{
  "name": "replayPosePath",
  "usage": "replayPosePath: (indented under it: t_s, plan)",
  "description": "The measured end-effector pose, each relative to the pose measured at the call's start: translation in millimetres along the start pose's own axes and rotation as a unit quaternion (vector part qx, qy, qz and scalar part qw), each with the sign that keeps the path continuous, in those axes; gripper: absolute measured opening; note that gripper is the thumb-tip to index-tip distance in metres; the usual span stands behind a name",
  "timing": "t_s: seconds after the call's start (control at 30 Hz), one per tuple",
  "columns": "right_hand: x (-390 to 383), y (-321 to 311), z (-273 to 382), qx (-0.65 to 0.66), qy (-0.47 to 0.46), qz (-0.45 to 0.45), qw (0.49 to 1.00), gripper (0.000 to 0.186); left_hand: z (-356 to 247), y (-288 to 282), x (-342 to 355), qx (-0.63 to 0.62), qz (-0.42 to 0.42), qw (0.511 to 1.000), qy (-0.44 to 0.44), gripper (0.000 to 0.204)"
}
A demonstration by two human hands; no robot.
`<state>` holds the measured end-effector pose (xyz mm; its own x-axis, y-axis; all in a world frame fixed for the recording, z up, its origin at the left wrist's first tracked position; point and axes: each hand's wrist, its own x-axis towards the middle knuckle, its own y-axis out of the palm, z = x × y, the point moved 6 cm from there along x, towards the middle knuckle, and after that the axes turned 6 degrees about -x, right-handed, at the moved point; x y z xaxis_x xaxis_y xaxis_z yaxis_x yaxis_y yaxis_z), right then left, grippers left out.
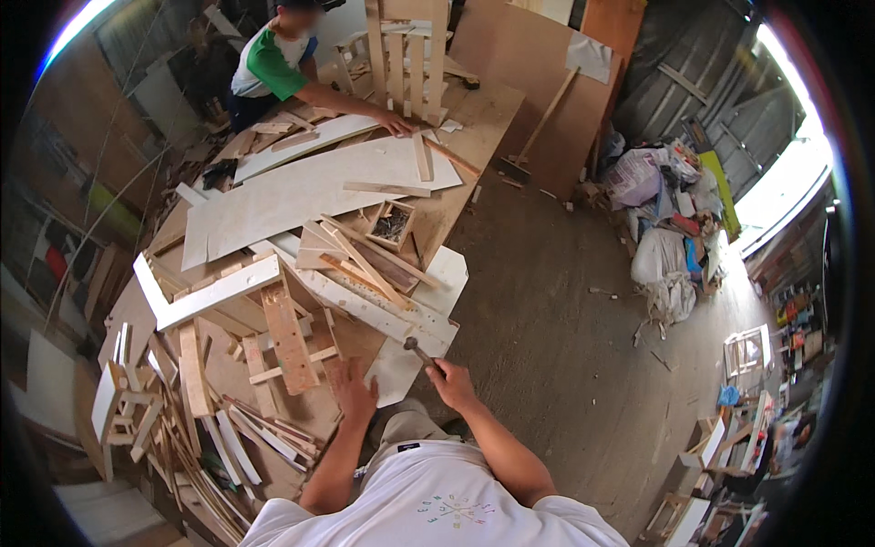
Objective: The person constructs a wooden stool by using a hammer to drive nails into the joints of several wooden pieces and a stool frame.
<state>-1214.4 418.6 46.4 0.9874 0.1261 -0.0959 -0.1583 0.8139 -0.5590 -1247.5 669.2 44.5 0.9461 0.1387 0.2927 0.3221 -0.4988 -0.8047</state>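
Both hands at bench [474,118] near edge: left hand [354,390] flat, spread on board [305,401]; right hand [453,383] gripping hammer [419,351]; open floor [565,337] rightward.

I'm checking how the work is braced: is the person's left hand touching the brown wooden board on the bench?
Touching. The head view shows the left hand lying flat, fingers spread, on the brown wooden board, with no gap visible beneath it.

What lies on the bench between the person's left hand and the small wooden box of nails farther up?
In the head view, between the left hand and the box of nails lie a reddish-brown plank, a white board and crossed thin wooden slats.
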Motion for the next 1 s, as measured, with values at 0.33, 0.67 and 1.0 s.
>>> replayPosePath:
  t_s: [0.33,0.67,1.0]
  plan:
    - [104.1,-55.6,-71.1,0.063,0.07,0.021,0.995,0.03,-111.7,74.4,58.6,-0.298,0.09,0.944,-0.106,0.028]
    - [257.5,-117.9,-60.8,0.001,0.072,0.078,0.994,0.04,-111.5,141.2,227.6,-0.33,-0.052,0.928,-0.164,0.018]
    - [447.3,-94.9,-42.9,-0.095,-0.121,0.189,0.97,0.037,-95.0,176.6,339.2,-0.099,-0.167,0.931,-0.31,0.019]
